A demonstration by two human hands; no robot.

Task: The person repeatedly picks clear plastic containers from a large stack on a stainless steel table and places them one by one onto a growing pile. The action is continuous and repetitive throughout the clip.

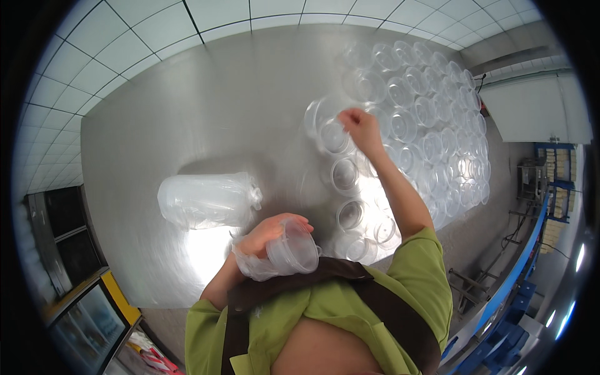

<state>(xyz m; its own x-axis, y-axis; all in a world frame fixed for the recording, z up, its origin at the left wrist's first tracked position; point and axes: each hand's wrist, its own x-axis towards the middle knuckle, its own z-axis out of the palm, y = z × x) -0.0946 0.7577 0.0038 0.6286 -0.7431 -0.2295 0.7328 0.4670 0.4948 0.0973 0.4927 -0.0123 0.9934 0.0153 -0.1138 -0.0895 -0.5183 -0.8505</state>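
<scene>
My left hand (272, 229) is wrapped round a nested stack of clear plastic tubs (299, 247), held close against my apron. A crumpled clear plastic bag (253, 265) covers part of that stack. Farther out, my right hand (362, 129) has its fingers pinched together at the edge of a single clear plastic tub (334, 135), which stands at the left side of many others. Exactly how the fingertips meet its rim is hard to see. More clear plastic tubs (432, 145) stand close together in rows to the right, partly hidden by my right forearm.
A wrapped stack of tubs (209, 199) lies on its side on the steel table (150, 134). White tiled wall (219, 15) borders the far edge. To the lower left is a glass-fronted cabinet (90, 325); a blue-edged conveyor (522, 256) runs along the right.
</scene>
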